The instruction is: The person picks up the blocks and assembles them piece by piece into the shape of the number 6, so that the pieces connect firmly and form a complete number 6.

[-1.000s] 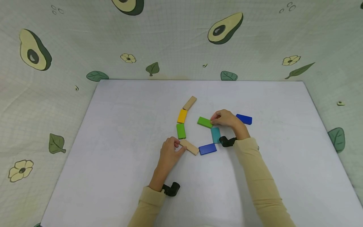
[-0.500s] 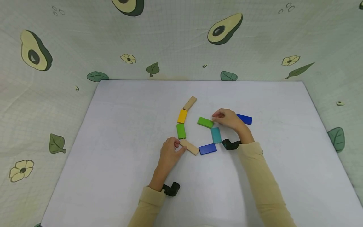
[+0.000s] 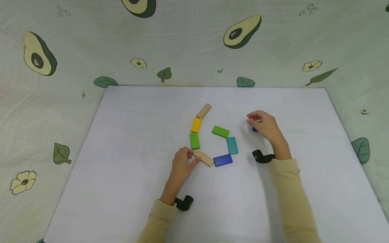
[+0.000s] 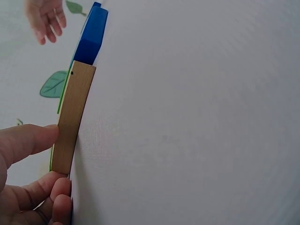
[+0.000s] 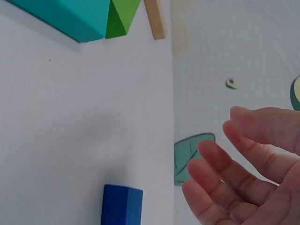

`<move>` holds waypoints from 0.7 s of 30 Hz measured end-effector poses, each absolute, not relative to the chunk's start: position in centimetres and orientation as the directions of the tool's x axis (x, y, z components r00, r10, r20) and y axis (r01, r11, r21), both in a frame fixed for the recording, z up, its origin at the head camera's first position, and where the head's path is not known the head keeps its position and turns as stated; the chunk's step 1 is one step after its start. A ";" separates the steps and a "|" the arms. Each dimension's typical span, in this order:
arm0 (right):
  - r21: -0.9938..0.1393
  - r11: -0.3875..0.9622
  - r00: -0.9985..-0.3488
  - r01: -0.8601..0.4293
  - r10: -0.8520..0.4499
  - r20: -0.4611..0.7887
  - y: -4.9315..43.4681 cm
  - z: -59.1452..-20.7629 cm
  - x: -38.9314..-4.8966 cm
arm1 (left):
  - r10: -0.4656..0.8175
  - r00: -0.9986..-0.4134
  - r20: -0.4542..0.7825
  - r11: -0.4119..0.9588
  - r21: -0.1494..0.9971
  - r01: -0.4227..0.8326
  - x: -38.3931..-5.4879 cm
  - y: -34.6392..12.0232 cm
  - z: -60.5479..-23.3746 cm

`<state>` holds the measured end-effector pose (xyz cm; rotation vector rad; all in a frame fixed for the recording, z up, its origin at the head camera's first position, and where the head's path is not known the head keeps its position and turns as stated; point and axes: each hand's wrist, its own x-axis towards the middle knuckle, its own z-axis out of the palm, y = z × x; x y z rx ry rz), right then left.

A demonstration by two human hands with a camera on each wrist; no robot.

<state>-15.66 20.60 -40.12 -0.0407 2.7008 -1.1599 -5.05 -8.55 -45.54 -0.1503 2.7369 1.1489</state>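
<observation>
My left hand (image 3: 182,163) pinches the left end of a plain wooden block (image 3: 203,157), with fingertips at its side and end; the block (image 4: 74,117) lies flat on the white table. My right hand (image 3: 265,125) hovers over a dark blue block (image 3: 254,129), covering most of it in the head view. In the right wrist view the fingers of that hand (image 5: 248,164) are loosely bent and hold nothing, apart from the blue block (image 5: 122,205) below. A blue block (image 3: 223,160) touches the wooden block's right end.
From there the curve runs through a teal block (image 3: 232,145) to a green one (image 3: 220,131). On the left side stand a green block (image 3: 194,140), a yellow block (image 3: 196,125) and a wooden block (image 3: 204,110). An avocado-print cloth (image 3: 194,40) borders the table (image 3: 136,135).
My right hand has let go of the green block and moved right, over the separate dark blue block. The left hand has stayed on the wooden block.
</observation>
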 end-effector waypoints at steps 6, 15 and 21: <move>-0.699 0.709 -0.984 0.094 -0.041 -0.175 22.6 -40.1 -15.0 | -0.024 -0.982 -0.189 0.693 0.705 -0.153 -5.0 -8.6 -45.6; -0.653 0.740 -0.968 0.161 -0.012 -0.252 24.8 -40.7 -14.5 | -0.027 -0.981 -0.193 0.694 0.703 -0.158 -5.1 -8.6 -45.6; -0.637 0.743 -0.945 0.207 -0.016 -0.325 25.6 -41.4 -14.4 | -0.024 -0.982 -0.189 0.693 0.704 -0.153 -5.1 -8.6 -45.6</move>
